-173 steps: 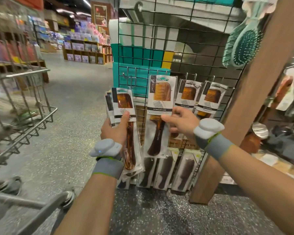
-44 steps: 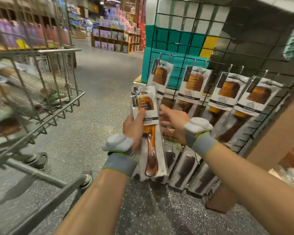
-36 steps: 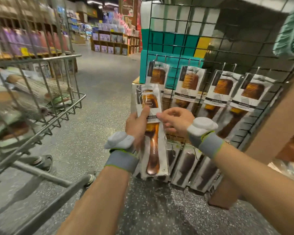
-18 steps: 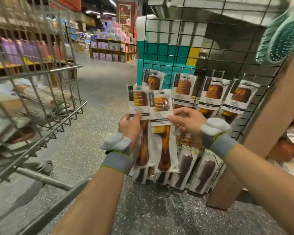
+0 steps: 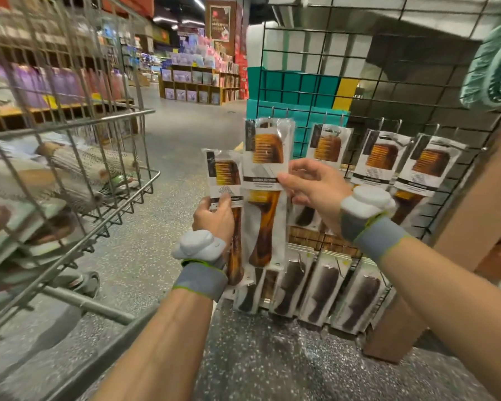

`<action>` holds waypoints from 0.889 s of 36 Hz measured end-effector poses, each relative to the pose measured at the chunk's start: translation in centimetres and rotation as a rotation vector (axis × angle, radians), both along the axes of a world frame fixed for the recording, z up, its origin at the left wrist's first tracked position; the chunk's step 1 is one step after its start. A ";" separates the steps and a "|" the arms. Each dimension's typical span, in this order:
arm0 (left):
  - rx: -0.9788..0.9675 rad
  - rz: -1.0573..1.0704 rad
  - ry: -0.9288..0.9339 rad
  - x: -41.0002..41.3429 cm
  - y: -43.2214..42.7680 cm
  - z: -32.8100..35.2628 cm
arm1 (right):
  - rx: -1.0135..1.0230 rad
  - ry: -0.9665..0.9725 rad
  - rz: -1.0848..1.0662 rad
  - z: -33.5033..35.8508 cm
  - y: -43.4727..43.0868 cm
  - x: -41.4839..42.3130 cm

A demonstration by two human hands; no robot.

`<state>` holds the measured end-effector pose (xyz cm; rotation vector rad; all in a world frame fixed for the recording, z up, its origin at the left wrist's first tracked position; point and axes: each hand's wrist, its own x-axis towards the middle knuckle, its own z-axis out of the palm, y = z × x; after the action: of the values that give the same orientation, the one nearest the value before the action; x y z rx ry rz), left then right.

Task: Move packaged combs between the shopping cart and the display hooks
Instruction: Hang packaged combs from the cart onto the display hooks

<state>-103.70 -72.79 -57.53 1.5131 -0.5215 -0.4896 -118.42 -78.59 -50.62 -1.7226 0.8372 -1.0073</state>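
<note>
Head view: both hands hold packaged amber combs in front of the wire display grid [image 5: 388,91].

Right hand [image 5: 315,189] pinches one packaged comb [image 5: 265,192] by its card edge, thumb in front, raised above and just right of the stack [image 5: 227,198] gripped by the left hand [image 5: 214,219], whose fingers close round the stack's middle. Each pack is clear plastic with a white printed card and a translucent brown, handled comb. Hanging packs [image 5: 381,166] fill the hooks to the right; dark combs [image 5: 324,293] hang below. Shopping cart [image 5: 70,180] stands at left, its contents blurred. The stack's count is hidden, and the card print is unreadable.
</note>
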 end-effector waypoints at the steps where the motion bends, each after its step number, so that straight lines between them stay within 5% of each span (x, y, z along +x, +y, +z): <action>1: 0.002 0.009 -0.006 -0.1 0.0 0.0 | 0.004 -0.008 -0.012 0.2 0.1 0.2; 15: 0.079 0.182 -0.055 0.8 -1.1 -1.5 | 0.102 -0.080 -0.124 -0.9 -3.8 2.8; 32: 0.073 -0.089 0.069 0.8 -2.6 -3.2 | 0.251 -0.071 -0.210 -1.6 -8.0 4.9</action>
<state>-102.94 -75.36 -60.72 1.5414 -0.5234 -0.6339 -113.49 -86.62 -52.22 -1.4009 1.0669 -1.0465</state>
